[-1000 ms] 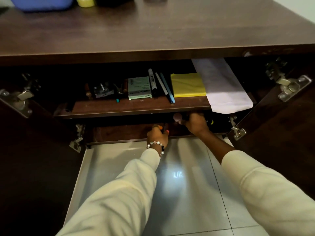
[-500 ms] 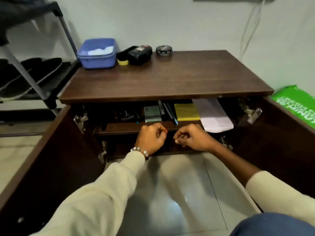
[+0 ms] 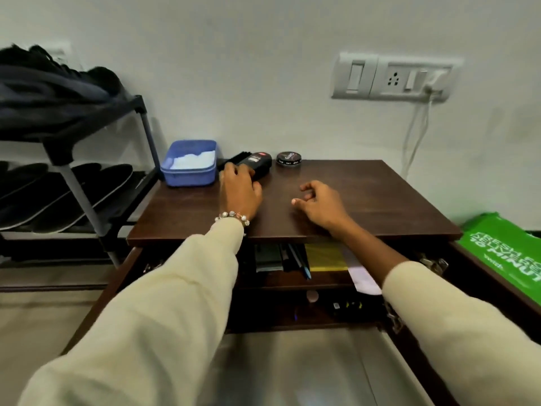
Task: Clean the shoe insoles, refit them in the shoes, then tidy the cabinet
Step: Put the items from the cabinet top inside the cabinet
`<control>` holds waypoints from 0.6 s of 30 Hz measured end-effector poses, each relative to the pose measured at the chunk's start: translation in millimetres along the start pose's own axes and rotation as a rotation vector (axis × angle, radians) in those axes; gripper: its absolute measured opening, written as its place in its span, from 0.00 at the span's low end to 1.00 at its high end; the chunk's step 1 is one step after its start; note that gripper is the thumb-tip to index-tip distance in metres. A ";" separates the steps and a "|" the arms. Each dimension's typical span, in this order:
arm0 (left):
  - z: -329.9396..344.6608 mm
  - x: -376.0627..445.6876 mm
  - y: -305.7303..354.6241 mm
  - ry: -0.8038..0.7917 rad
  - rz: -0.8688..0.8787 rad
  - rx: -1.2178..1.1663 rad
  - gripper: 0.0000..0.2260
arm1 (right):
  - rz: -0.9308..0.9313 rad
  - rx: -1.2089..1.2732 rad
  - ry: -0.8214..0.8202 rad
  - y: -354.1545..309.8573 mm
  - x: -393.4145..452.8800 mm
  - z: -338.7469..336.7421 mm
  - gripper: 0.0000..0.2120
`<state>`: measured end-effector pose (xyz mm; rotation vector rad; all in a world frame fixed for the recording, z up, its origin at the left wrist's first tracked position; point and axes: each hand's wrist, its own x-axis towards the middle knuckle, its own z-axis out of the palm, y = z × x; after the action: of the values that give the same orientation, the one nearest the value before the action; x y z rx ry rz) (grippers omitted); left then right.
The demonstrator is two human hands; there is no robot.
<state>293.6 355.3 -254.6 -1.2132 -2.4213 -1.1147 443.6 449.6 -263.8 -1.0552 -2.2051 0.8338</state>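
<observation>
Against the wall, cabinet [image 3: 366,200]: dark wood top, both doors swung open, inner shelves exposed.
Shoe rack [image 3: 96,212]: just left of the cabinet; dark shoes on the upper tier, black insoles [image 3: 87,186] lying flat on the lower tier.
Green bag [image 3: 506,253]: on the floor right of the cabinet, white print on it.
Switch plate [image 3: 392,77]: on the wall above, white cable hanging from it.
Blue tub [image 3: 190,165]: back left corner of the top, something white inside.
Upper shelf: yellow pad [image 3: 325,256], pens [image 3: 295,259], white paper [image 3: 363,276] hanging over the shelf edge.
Left hand [image 3: 238,190]: over the top, fingers curled onto the black shoe brush [image 3: 257,164] beside the tub; full grasp cannot be told.
Right hand [image 3: 319,202]: above the top, fingers loosely bent, holding nothing.
Polish tin [image 3: 288,159]: round, closed, right of the brush.
</observation>
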 end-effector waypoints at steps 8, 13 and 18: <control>22.4 34.9 -7.2 0.023 0.031 0.237 0.28 | -0.035 -0.245 0.124 0.1 78.7 27.2 0.34; 35.1 51.9 -13.9 -0.044 -0.045 0.276 0.35 | -0.006 -0.252 0.128 4.4 118.7 33.2 0.41; 40.5 57.9 -17.9 0.003 -0.031 0.300 0.31 | 0.090 -0.302 0.126 3.8 143.0 35.5 0.47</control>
<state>248.7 412.0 -263.9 -1.0789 -2.4985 -0.7245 343.5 557.7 -260.0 -1.3191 -2.2343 0.4632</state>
